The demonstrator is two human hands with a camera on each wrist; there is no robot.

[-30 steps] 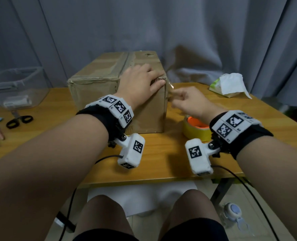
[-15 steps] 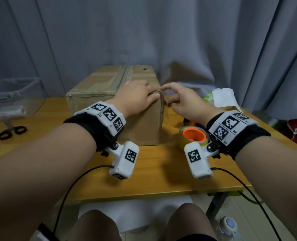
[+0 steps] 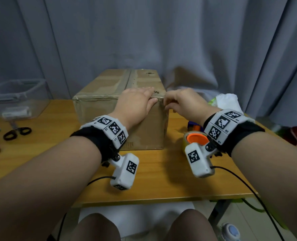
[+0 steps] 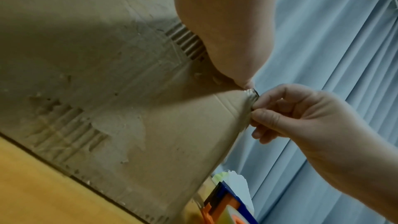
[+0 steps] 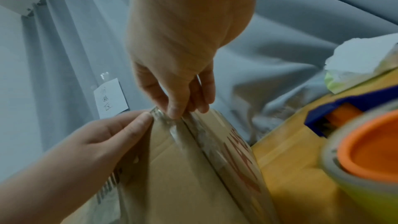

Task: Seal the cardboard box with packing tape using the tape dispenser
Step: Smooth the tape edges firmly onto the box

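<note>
Both hands meet at the near right top corner of the cardboard box [image 3: 126,108].

The box sits on the wooden tabletop [image 3: 161,180] in front of a grey curtain [image 3: 161,32] — the left hand [image 3: 135,103] lies flat on its top edge, fingers straight and pressing down on clear packing tape [image 5: 172,125] at the corner. The right hand [image 3: 182,101] has its fingers curled, pinching the crinkled end of that tape against the corner. The tape dispenser [image 3: 194,138] — blue frame, orange hub, yellowish roll — rests on the tabletop just right of the box, under the right wrist. Black scissors [image 3: 17,133] lie far left, near a clear plastic bin [image 3: 17,100].
</note>
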